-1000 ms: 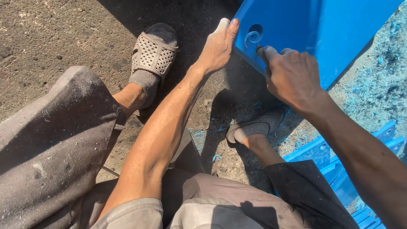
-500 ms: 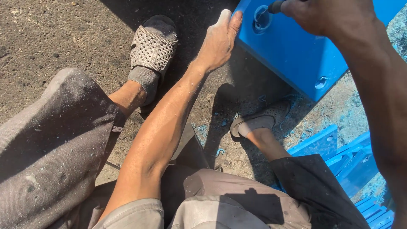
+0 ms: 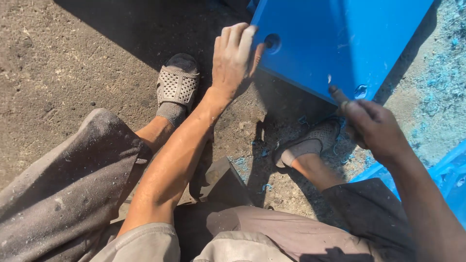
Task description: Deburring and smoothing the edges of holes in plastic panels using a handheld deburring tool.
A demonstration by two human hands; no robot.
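Two hands on blue panel (image 3: 335,43), L hand (image 3: 233,58) flat at edge, R hand (image 3: 376,128) pinching small tool.

Bright blue panel (image 3: 335,43), grey perforated sandals (image 3: 177,87), dusty grey trousers (image 3: 63,194).

I count two bare hands, the left hand (image 3: 234,56) and the right hand (image 3: 374,127). I see one big blue plastic panel (image 3: 335,39) with two round holes, and two grey perforated slippers: the left slipper (image 3: 176,86), the right slipper (image 3: 310,140).
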